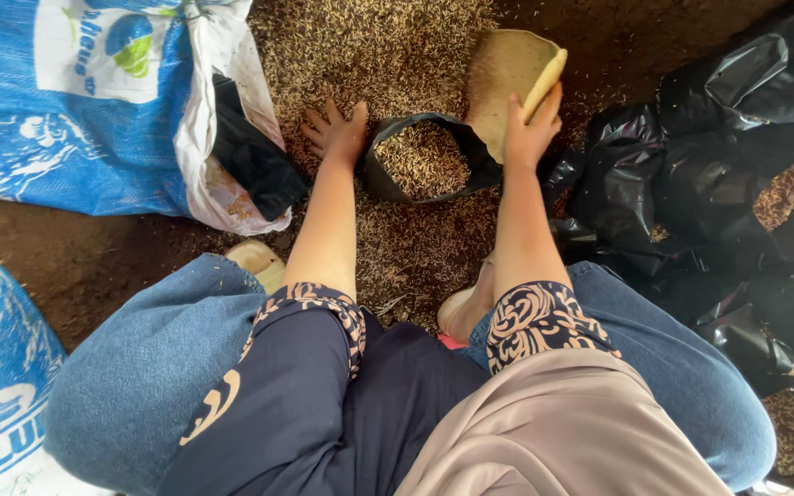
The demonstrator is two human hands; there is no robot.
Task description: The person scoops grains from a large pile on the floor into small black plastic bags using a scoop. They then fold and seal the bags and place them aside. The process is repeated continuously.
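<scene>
Head view: small black bag [426, 158] of husks on the husk-strewn floor [388, 55], mouth up. Left hand [337, 133], open and spread on the husks, touches its 9 o'clock rim; right hand [530, 129] grips a tan scoop [507, 78] at 2 o'clock.

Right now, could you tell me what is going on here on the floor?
A person squats over a heap of husks on the dirt floor. Their left hand rests on the husks beside a small black bag partly filled with them, while the right hand holds a tan scoop tilted at the bag's rim.
</scene>
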